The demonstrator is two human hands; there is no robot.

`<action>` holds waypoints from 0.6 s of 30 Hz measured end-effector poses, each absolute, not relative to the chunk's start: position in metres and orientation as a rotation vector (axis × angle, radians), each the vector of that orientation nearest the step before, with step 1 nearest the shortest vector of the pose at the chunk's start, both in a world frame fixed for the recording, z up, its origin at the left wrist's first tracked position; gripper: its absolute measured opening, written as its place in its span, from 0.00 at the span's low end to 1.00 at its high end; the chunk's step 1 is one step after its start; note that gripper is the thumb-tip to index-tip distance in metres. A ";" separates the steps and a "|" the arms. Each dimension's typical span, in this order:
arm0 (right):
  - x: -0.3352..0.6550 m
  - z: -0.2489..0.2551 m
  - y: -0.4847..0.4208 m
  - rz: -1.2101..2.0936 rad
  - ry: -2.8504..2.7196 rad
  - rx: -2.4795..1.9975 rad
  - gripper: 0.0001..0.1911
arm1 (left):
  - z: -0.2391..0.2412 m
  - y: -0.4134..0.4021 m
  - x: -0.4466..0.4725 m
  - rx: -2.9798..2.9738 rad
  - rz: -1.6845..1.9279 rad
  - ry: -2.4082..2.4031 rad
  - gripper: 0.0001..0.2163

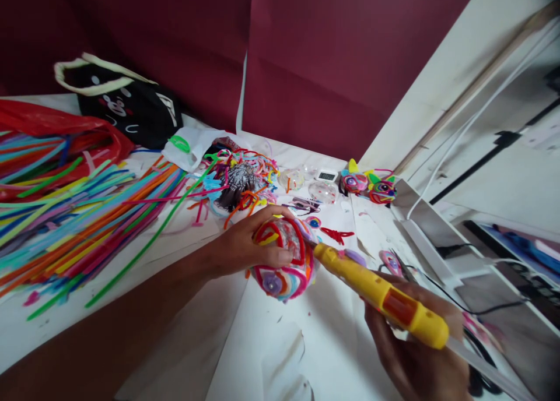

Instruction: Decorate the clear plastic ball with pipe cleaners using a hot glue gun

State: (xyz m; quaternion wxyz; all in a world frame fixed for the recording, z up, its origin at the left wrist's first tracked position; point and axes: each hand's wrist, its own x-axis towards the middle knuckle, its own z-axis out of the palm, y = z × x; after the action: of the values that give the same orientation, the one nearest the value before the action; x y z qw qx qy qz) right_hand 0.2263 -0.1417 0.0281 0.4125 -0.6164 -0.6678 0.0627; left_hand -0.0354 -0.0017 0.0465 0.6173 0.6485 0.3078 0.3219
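My left hand (245,241) is wrapped round a ball covered in coiled pipe cleaners (280,281) in red, white, orange, pink and blue. A patch of its surface near my thumb looks clear, without pipe cleaners. In my right hand (415,343) is a yellow hot glue gun (371,284), with a translucent glue stick (485,369) sticking out of its back end. The glue gun's nozzle points at the ball's right side, touching it or very close; I cannot tell which. How my right fingers sit on the trigger is partly hidden.
Loose pipe cleaners (109,214) spread across the left, beside a red plastic bag (96,133). Behind stand a black tote bag (131,106), a pile of pipe cleaner scraps (245,173), clear plastic balls (322,192), and finished-looking figures (380,186). Scissors (403,266) and cables lie right.
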 end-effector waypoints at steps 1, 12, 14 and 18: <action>0.224 0.030 -0.141 0.122 -1.703 -1.543 0.11 | 0.047 -0.002 -0.035 1.498 0.740 0.704 0.29; 0.215 0.041 -0.140 -0.124 -1.916 -1.324 0.12 | 0.047 -0.002 -0.035 1.494 0.753 0.710 0.30; 0.215 0.038 -0.140 -0.090 -1.884 -1.332 0.10 | 0.047 -0.002 -0.035 1.495 0.756 0.719 0.30; 0.213 0.031 -0.141 -0.008 -1.781 -1.361 0.04 | 0.047 -0.002 -0.035 1.496 0.759 0.703 0.30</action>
State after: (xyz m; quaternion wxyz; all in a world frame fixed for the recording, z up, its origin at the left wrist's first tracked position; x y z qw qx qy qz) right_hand 0.2135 -0.1405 0.0315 0.4350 -0.5467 -0.7154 -0.0032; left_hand -0.0346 -0.0015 0.0470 0.6144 0.6490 0.3050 0.3292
